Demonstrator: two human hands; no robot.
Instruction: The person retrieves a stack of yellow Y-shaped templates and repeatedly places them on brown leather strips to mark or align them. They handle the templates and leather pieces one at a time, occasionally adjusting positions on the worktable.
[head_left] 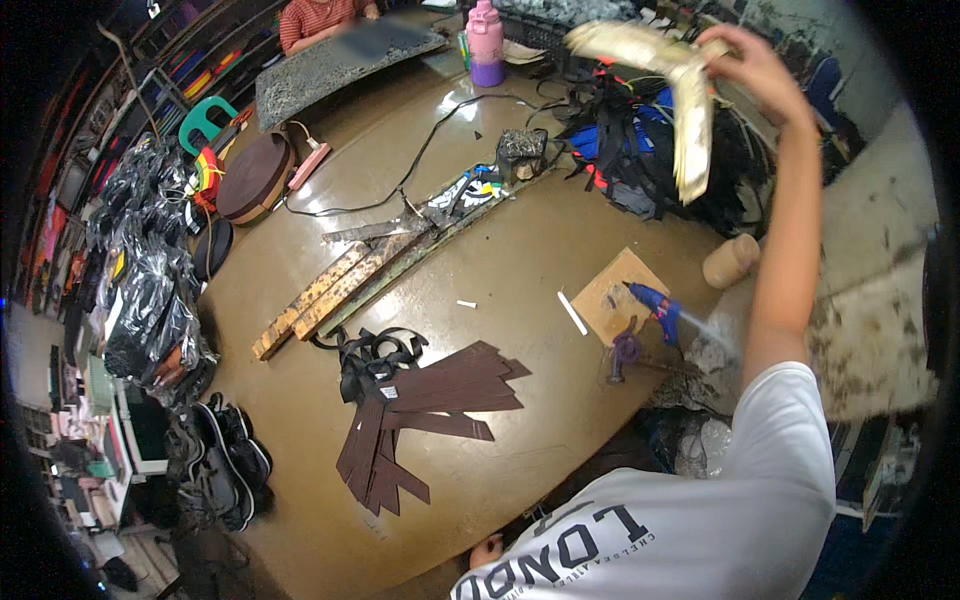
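My right hand [760, 75], raised at the upper right, is closed on a bundle of cream strips [650, 60]. The bundle is bent, with one part reaching left and another hanging down. Below it lies a heap of black straps and bags [640, 150] with blue and red parts. At the table's near edge a small part of my left hand [487, 550] shows beside my white shirt; its fingers are mostly hidden. Dark brown strips [430, 400] lie fanned out mid-table, next to a coil of black strap [380, 355].
A blue glue gun [655, 305] rests by a wooden board [625, 290]. Beyond are wooden bars [340, 290], a brown webbing roll [255, 178], a pink-and-purple bottle [486, 45] and a cord [400, 190]. Black plastic-wrapped goods [150, 270] line the left. Someone in red stripes [315, 20] is across the table.
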